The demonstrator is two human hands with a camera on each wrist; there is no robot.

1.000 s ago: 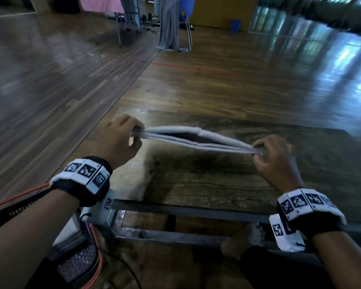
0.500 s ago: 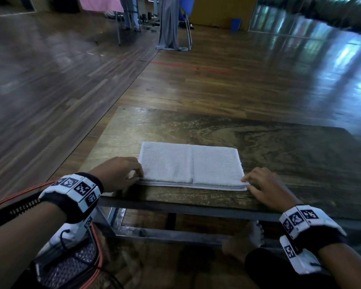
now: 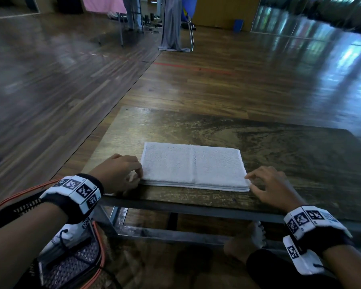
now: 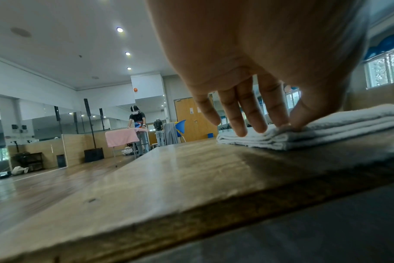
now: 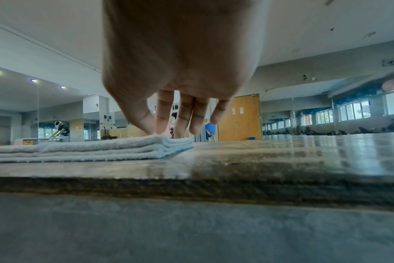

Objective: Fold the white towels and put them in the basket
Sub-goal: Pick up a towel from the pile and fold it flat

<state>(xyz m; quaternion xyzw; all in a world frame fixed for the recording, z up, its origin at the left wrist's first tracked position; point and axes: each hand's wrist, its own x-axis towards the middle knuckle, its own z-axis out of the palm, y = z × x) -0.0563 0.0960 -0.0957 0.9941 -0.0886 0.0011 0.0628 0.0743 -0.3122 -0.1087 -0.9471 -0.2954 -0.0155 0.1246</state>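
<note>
A white towel (image 3: 193, 165), folded into a flat rectangle of several layers, lies on the low wooden table (image 3: 279, 147) near its front edge. My left hand (image 3: 137, 176) is at the towel's near left corner. In the left wrist view its thumb and forefinger pinch that corner (image 4: 286, 127) of the towel (image 4: 337, 124), and the other fingers hang straight. My right hand (image 3: 249, 182) is at the near right corner. There its thumb and forefinger (image 5: 156, 132) close on the top edge of the towel (image 5: 90, 147).
A mesh container with an orange rim (image 3: 75, 265) sits on the floor by my left forearm, below the table's front edge. My bare foot (image 3: 256, 236) is under the table. A chair draped with grey cloth (image 3: 173, 26) stands far behind on the wooden floor.
One second ago both hands held the towel stretched in the air. It now lies flat on the table. Both hands have come down and nearer with it, staying at its near corners.
</note>
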